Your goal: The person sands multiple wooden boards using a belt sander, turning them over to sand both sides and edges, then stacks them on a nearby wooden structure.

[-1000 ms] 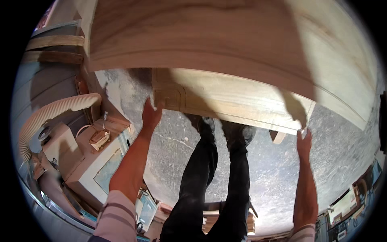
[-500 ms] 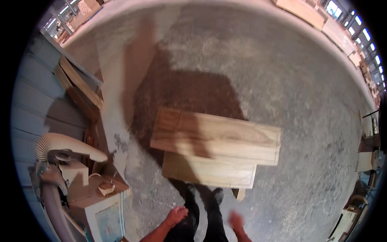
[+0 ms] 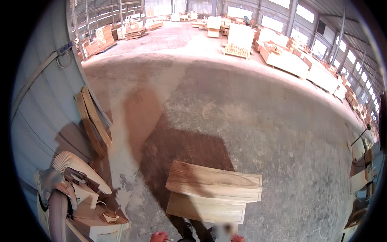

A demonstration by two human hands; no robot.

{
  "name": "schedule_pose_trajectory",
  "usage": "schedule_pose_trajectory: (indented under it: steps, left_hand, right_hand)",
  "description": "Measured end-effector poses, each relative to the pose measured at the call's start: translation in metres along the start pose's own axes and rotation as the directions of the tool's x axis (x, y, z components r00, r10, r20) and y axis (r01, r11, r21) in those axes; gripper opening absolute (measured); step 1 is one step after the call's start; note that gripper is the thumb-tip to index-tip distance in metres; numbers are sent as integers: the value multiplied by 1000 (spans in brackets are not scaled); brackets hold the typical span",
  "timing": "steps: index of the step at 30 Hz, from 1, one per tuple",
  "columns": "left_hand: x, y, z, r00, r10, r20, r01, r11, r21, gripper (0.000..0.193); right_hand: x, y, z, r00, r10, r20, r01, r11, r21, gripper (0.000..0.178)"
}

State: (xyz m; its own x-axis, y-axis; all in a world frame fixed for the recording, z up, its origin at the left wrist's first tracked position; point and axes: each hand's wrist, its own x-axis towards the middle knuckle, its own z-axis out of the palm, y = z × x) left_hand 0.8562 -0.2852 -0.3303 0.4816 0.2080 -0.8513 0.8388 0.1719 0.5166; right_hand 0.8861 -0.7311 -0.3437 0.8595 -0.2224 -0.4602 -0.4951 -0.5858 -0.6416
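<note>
Both hands, left hand and right hand, have dropped to the frame's lower edge, clear of the boards stacked on the concrete floor; finger state cannot be told. Align board edges flush.

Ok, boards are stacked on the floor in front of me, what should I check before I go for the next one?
1. Stack of boards resting flat on the concrete floor: ok.
2. Top board squared with the lower board: not ok, it sits skewed and overhangs.
3. Left hand free: cannot tell, only its edge shows.
4. Right hand free: cannot tell, barely in view.
5. Floor beyond the stack free of obstacles: ok.
6. Machine on the left apart from the stack: ok.
</note>
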Motion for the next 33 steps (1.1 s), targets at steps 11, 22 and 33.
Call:
schedule_pose_trajectory:
  steps: [11, 22, 33]
  left_hand:
    - [-59, 8, -14, 974, 50, -221, -97, 973, -211, 30]
    - [-164, -79, 36, 902, 252, -350, -305, 947, -104, 16]
    - [-254, -142, 95, 881, -81, -466, -247, 762, -599, 18]
  right_hand:
    - [54, 25, -11, 855, -501, 132, 503, 742, -443, 33]
    - [120, -38, -48, 885, -284, 369, 375, 904, -204, 21]
    - [123, -84, -51, 758, -448, 475, 485, 873, 49, 23]
